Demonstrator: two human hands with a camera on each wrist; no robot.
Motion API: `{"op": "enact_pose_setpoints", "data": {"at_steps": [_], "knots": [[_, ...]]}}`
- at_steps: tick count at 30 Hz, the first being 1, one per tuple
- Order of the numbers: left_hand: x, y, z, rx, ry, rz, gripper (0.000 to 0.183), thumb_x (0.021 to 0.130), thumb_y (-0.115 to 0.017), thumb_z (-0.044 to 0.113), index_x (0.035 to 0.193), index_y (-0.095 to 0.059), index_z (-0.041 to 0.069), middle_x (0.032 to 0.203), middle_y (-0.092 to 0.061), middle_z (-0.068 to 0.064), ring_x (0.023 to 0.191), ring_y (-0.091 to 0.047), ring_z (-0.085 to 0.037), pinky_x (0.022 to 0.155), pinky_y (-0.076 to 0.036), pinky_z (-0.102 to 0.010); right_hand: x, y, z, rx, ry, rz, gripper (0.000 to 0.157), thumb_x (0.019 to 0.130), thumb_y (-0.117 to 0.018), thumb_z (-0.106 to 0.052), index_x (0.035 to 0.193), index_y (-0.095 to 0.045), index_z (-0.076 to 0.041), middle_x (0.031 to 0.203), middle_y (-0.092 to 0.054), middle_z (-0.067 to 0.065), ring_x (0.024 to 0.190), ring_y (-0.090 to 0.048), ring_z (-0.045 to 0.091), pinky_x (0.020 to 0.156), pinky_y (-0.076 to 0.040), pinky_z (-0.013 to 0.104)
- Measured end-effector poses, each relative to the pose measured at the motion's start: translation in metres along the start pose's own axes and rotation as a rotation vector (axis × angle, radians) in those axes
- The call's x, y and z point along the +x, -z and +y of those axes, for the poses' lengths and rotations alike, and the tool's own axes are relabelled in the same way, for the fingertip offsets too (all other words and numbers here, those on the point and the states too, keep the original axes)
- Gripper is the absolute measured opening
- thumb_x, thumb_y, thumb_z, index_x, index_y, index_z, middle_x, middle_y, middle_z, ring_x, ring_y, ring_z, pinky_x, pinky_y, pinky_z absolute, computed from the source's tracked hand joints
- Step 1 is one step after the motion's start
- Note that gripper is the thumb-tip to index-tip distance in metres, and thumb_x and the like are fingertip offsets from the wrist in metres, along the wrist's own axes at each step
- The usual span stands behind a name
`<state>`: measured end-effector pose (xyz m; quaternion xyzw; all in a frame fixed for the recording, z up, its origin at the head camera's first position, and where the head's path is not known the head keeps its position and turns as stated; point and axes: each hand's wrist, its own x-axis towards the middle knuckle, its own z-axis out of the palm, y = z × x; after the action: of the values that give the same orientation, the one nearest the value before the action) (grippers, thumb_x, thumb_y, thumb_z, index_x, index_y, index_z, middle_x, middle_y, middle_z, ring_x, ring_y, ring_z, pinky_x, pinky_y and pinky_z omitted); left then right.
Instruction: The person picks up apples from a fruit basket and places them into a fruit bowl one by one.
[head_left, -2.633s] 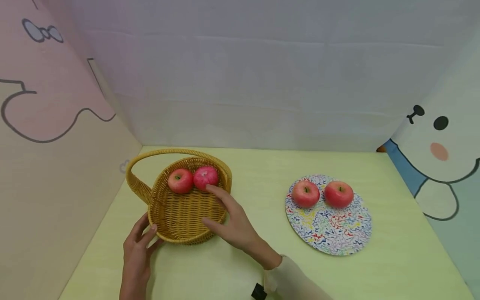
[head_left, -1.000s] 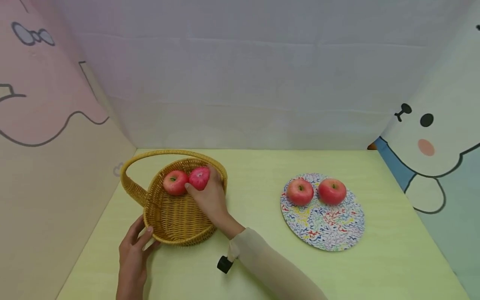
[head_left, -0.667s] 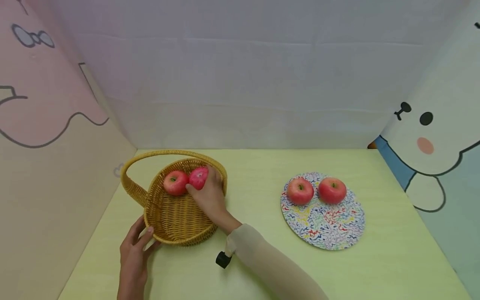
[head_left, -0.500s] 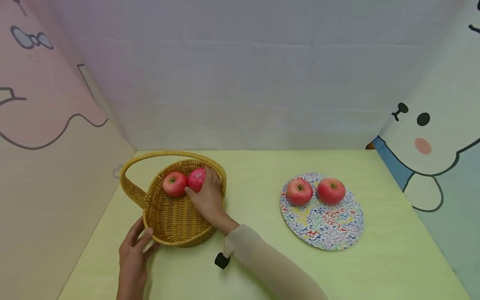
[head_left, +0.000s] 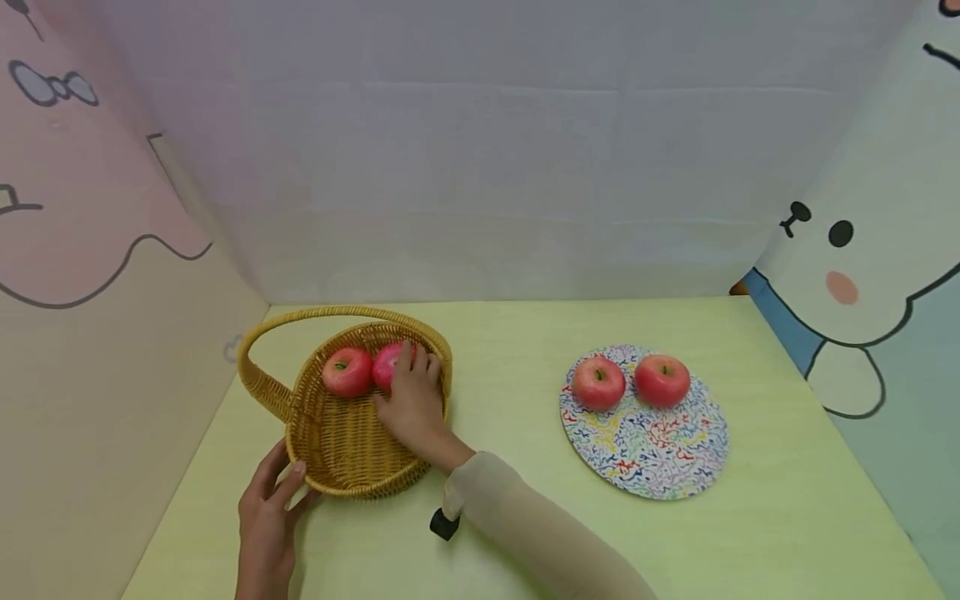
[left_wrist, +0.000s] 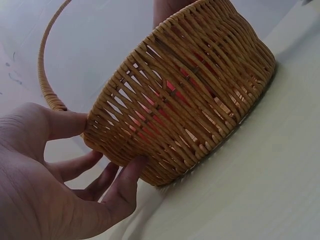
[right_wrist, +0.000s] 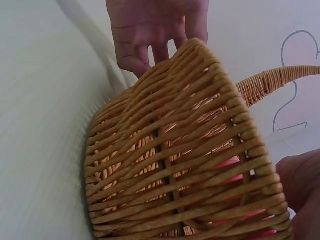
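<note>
A round wicker basket (head_left: 360, 433) with a tall arched handle stands on the table at the left. Inside, toward its back, sit a red apple (head_left: 348, 372) and, to the right of it, a round bright-pink fruit (head_left: 386, 363). My right hand (head_left: 414, 408) reaches over the near right rim, its fingers curled over the pink fruit from the right, covering much of it. At the basket's near left side is my left hand (head_left: 266, 508). The left wrist view shows that hand (left_wrist: 65, 170) gripping the basket wall, with fingertips at the rim and lower down the weave.
A round plate (head_left: 667, 458) with a multicoloured squiggle pattern lies on the table to the right. Two red apples, one on the left (head_left: 598, 383) and one on the right (head_left: 662, 381), rest on its far part. Printed walls stand behind and at both sides.
My right hand has gone from hovering open over the basket to curling over the pink fruit, lately with more of its top covered. My left hand has stayed on the basket.
</note>
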<state>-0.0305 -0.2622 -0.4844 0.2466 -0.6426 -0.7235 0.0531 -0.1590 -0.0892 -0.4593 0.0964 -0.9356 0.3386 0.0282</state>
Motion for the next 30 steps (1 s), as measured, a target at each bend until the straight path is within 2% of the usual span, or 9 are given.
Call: {"op": "enact_pose_setpoints", "data": {"at_steps": [4, 10, 20, 30], "knots": [[-0.001, 0.0, -0.001, -0.004, 0.0, 0.003, 0.059, 0.098, -0.062, 0.024, 0.152, -0.039, 0.023, 0.137, -0.043, 0.012, 0.113, -0.055, -0.004, 0.077, -0.056, -0.024, 0.0, 0.0, -0.001, -0.036, 0.013, 0.002, 0.085, 0.086, -0.073, -0.024, 0.154, -0.025, -0.002, 0.152, -0.032, 0.017, 0.134, -0.027, 0.033, 0.104, -0.044, 0.035], [-0.001, -0.002, -0.001, 0.0, -0.002, 0.007, 0.058, 0.098, -0.063, 0.025, 0.151, -0.04, 0.023, 0.139, -0.043, 0.012, 0.113, -0.056, -0.002, 0.077, -0.056, -0.024, 0.001, 0.0, 0.0, 0.009, 0.024, -0.016, 0.084, 0.086, -0.072, -0.019, 0.152, -0.025, -0.001, 0.154, -0.029, 0.019, 0.14, -0.026, 0.035, 0.108, -0.044, 0.038], [-0.001, -0.001, -0.001, -0.018, 0.005, 0.007, 0.058, 0.098, -0.063, 0.023, 0.151, -0.04, 0.023, 0.138, -0.043, 0.012, 0.112, -0.057, -0.002, 0.077, -0.057, -0.024, 0.009, 0.001, 0.002, 0.208, -0.089, -0.041, 0.083, 0.087, -0.072, -0.018, 0.152, -0.022, 0.0, 0.155, -0.029, 0.018, 0.143, -0.031, 0.033, 0.114, -0.039, 0.041], [-0.001, -0.001, 0.0, -0.012, 0.001, 0.011, 0.057, 0.098, -0.062, 0.023, 0.151, -0.041, 0.022, 0.137, -0.043, 0.011, 0.113, -0.055, -0.004, 0.077, -0.056, -0.024, 0.016, -0.002, 0.004, 0.292, -0.157, -0.033, 0.083, 0.087, -0.075, -0.02, 0.152, -0.026, -0.003, 0.152, -0.035, 0.017, 0.139, -0.038, 0.031, 0.111, -0.042, 0.041]]}}
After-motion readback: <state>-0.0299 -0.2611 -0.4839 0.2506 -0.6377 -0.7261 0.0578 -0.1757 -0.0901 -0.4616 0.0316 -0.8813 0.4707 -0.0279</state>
